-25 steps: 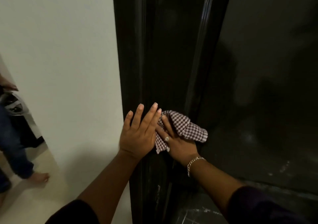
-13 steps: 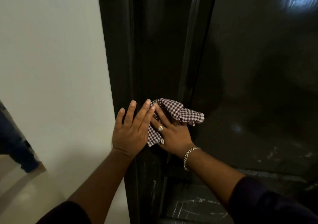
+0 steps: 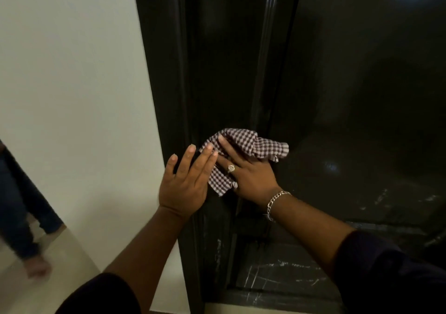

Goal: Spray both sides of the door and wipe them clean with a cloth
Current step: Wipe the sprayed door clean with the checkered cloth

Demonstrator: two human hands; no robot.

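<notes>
The wiping step was in hand; the right hand [image 3: 251, 181] pressed the checked cloth [image 3: 243, 150] flat against the dark door [image 3: 362, 84], at the moulded edge beside the door frame [image 3: 164, 72]; its fingers [image 3: 226, 148] lay nearly straight over the fabric, the cloth bunched beneath the palm rather than gripped in a fist; the left hand [image 3: 184, 184] rested flat with fingers spread and straight on the frame, just beside the cloth, holding nothing. No spray bottle was in view, so spraying could not be confirmed; pale smears and scratch-like marks remained on the lower panel [image 3: 277, 277], judged not yet wiped. Only one face of the door was visible; the other side's condition could not be told. No brand, label or legible writing was found; a ring [image 3: 231, 168] and bracelet [image 3: 275, 202] bore no readable marks.
</notes>
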